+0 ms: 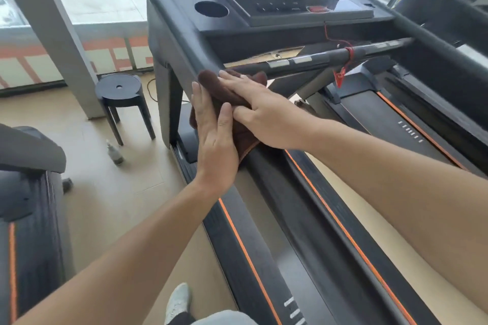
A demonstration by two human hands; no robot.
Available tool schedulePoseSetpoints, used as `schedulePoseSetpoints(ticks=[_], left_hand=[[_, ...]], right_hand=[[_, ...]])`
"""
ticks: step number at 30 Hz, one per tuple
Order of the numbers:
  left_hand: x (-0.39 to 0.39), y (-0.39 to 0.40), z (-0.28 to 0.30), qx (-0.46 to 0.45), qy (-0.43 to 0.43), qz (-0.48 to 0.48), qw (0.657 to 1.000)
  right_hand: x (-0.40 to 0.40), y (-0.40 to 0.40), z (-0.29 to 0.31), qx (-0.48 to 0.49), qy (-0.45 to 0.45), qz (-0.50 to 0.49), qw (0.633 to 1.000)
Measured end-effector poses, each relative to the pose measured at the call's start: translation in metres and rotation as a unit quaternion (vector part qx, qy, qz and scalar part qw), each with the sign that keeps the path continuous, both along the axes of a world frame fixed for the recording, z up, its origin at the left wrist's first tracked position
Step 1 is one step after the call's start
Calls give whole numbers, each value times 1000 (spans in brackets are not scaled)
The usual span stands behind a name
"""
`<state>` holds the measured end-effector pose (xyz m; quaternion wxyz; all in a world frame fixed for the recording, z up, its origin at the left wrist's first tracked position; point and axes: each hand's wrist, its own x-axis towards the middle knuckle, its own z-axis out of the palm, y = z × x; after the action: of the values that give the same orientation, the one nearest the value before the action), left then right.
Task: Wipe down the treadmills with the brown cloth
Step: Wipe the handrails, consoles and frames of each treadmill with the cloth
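So the brown cloth (pixel 232 103) is draped over the left handrail (pixel 184 55) of the treadmill (pixel 303 219), right about center frame, just below where the rail meets the console (pixel 264 5). Both hands are flat on it. The left hand (pixel 215 140) lies on the outer side of the rail with straight fingers held close together, pointing up toward the top of the frame. The right hand (pixel 264 113) comes in from the right and lies across the top of the cloth, fingers also straight and pretty much together, pointing toward upper left. Thumbs nearly meet in the middle. Nobody's pinching anything, it's just palms pressing.

The thing that matters: the rail's long axis runs diagonally from upper left down to lower right, toward the camera. The cloth sits at the upper end, so I'd guess the wipe has to go along that diagonal, with most of the rail still ahead. Both hands are equally on it.

There's a small spray bottle (pixel 115 153) on the floor by a black stool (pixel 120 90), left of center.
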<state>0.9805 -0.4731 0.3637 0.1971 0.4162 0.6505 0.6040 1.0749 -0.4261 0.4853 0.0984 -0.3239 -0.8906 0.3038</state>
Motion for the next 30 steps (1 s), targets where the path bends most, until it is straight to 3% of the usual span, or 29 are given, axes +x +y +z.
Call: schedulePoseSetpoints(ticks=[5,8,11,13,16,19,26,30], left_hand=[[86,-81,26,46,-36,-39,998],[132,-124,20,53,-48,-51,996],[179,-159,20,73,-69,-56,993],[192,-161,21,58,-123,-27,990],[193,-156,23,65,-236,-23,969],[173,-140,25,64,-242,-8,968],[63,-49,53,-27,-31,-27,999],[-1,8,70,-100,158,-28,982]], right_hand=[[97,-57,-3,-76,28,-60,995],[147,-77,7,-161,-78,-79,981],[183,-100,23,-262,-157,-27,952],[187,-114,16,-252,-165,-23,953],[179,-125,-14,-220,-33,-91,971],[160,-108,-32,-254,61,-115,958],[70,-31,-31,-369,101,-176,907],[20,12,-29,-393,131,-236,879]])
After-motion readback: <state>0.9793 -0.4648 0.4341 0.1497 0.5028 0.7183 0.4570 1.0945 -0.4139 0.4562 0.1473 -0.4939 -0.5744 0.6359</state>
